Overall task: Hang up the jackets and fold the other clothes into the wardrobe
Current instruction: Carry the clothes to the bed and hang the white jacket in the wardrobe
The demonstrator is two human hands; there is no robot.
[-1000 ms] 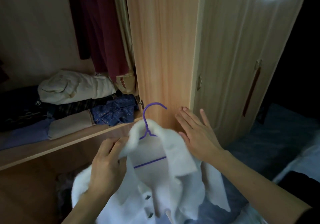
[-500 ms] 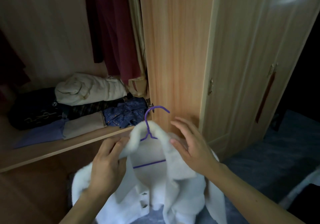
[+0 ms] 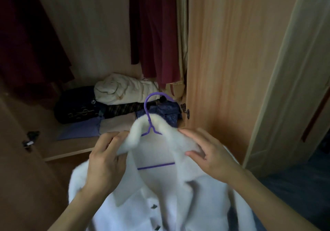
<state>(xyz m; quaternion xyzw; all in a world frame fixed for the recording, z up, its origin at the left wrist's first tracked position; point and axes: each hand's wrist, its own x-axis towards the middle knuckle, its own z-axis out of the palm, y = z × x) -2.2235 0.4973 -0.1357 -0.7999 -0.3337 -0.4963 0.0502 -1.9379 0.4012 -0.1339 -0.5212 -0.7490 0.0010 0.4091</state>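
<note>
1. Head view shows the white fleece jacket [image 3: 160,204] already threaded on a purple hanger [image 3: 151,116], but not yet hung in the wardrobe [image 3: 223,60].
2. Left hand [image 3: 105,161] pinches the collar's left side; right hand [image 3: 212,157] pinches its right side, holding the jacket before the open wardrobe.
3. Maroon garments [image 3: 153,34] already hang inside; folded clothes [image 3: 110,105] are stacked on the wooden shelf [image 3: 71,150].
4. Hooking onto the rail remains; the rail is out of view.
5. Room is dim, with dark bedding [image 3: 294,195] at right.
</note>
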